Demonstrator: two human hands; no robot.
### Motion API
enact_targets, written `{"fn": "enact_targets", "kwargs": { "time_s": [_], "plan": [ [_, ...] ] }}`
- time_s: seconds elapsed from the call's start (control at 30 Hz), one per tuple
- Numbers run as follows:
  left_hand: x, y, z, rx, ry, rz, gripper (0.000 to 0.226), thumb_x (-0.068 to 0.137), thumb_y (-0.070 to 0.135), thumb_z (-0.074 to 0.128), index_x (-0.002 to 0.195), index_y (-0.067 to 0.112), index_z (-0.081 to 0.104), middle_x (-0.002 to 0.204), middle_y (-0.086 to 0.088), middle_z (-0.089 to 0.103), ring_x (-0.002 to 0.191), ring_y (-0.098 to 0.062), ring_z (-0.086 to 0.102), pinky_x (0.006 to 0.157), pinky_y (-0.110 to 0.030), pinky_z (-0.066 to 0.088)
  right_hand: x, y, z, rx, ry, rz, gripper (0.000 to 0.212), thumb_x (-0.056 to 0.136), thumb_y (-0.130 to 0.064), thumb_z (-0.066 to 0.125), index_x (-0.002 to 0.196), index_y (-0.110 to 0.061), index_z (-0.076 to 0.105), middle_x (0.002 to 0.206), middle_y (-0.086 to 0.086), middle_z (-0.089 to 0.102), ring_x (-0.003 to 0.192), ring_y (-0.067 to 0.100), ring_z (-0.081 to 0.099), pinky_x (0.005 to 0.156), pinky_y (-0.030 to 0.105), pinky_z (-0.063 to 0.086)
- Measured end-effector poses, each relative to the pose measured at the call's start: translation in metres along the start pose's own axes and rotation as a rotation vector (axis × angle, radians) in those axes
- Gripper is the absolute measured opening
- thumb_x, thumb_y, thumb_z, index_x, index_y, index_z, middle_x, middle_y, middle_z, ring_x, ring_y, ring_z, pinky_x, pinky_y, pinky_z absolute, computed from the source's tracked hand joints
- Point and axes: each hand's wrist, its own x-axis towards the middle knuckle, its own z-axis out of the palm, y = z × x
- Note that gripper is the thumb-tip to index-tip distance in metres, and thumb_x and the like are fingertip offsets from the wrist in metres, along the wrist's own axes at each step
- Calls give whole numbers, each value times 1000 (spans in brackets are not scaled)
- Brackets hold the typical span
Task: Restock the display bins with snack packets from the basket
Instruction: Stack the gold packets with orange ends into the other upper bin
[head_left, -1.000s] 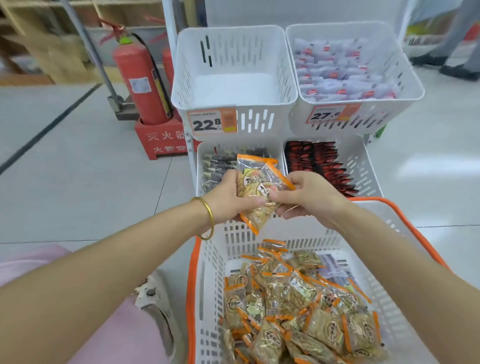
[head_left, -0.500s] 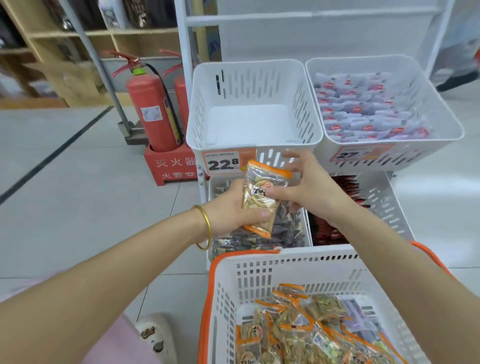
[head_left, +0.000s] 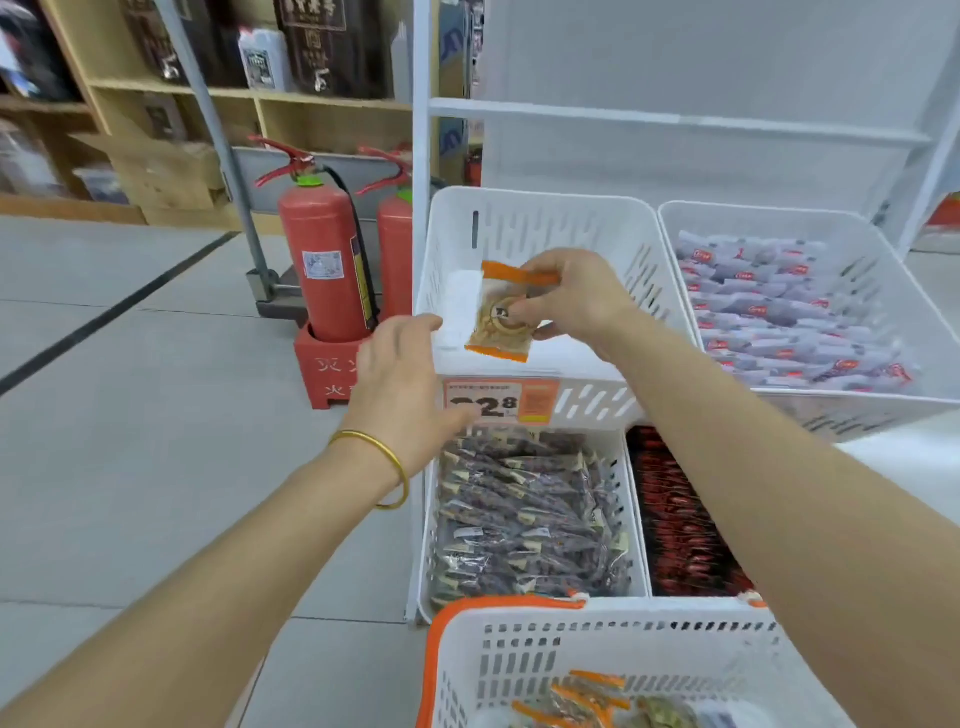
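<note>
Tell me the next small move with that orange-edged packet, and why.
Probably lower the orange-edged snack packet and release it onto the floor of the upper left display bin. The right hand pinches it just above that bin, whose visible floor looks bare, and the left hand is open, off the packet.

An orange-edged snack packet (head_left: 500, 313), pinched upright at its side in your right hand (head_left: 576, 299), hangs inside the upper left white display bin (head_left: 540, 208). More such packets (head_left: 587, 699) lie heaped in the orange-rimmed white basket (head_left: 571, 649) nearest you.
</note>
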Motion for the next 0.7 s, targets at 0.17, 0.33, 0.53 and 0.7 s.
{"fn": "enact_targets", "kwargs": {
  "time_s": [0.17, 0.33, 0.53, 0.7],
  "plan": [
    [1, -20, 9, -50, -69, 41, 79, 77, 26, 75, 140, 16, 28, 141, -2, 23, 129, -18, 23, 96, -13, 14, 39, 18, 47, -392, -186, -20, 28, 75, -1, 73, 102, -4, 66, 85, 7, 59, 75, 24, 59, 72, 38, 57],
    [4, -26, 13, -91, -44, 62, 75, 76, 17, 73, 138, 15, 31, 140, -2, 23, 130, -17, 24, 97, -8, 10, 39, 18, 46, -239, -657, 232, 30, 83, -7, 55, 112, -4, 61, 104, 7, 62, 96, 18, 58, 78, 35, 51],
    [-7, -20, 9, -63, 4, 23, 70, 76, 14, 72, 136, 12, 35, 141, -8, 25, 130, -24, 27, 100, -15, 15, 18, 10, 29, -250, -515, 165, 40, 83, -14, 46, 119, -16, 62, 129, 2, 58, 116, 11, 50, 95, 25, 41],
    [-59, 0, 10, -26, -75, 40, 51, 79, 10, 66, 124, 10, 43, 126, -8, 33, 117, -22, 36, 93, -17, 26, -81, -3, 6, -12, -111, -168, 36, 76, 1, 43, 97, -15, 67, 100, -3, 68, 96, 5, 60, 78, 7, 44]
  ]
}}
